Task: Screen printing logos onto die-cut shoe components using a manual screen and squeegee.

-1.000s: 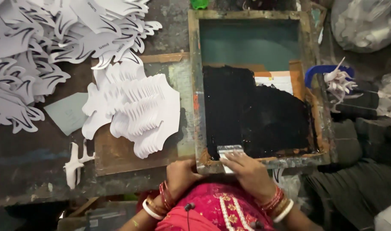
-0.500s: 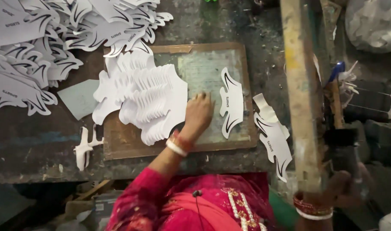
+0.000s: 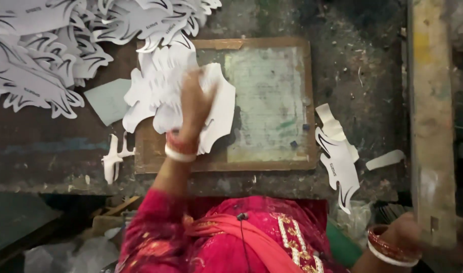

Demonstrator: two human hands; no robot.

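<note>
Two hands busy: left hand (image 3: 193, 101) on the cutouts (image 3: 219, 119), grip too blurry to tell; right hand (image 3: 404, 236) clamped on the frame (image 3: 431, 126); looks like sheet-swap time, next one wants squaring on the board (image 3: 267, 101)

Obscured and cropped items

Left hand (image 3: 193, 103) motion-blurred, fingers indistinct over the white cutout stack (image 3: 160, 91); grip unclear. Right hand (image 3: 406, 235) blurred at the lifted wooden frame (image 3: 431, 126), which is cropped top and bottom.
</note>
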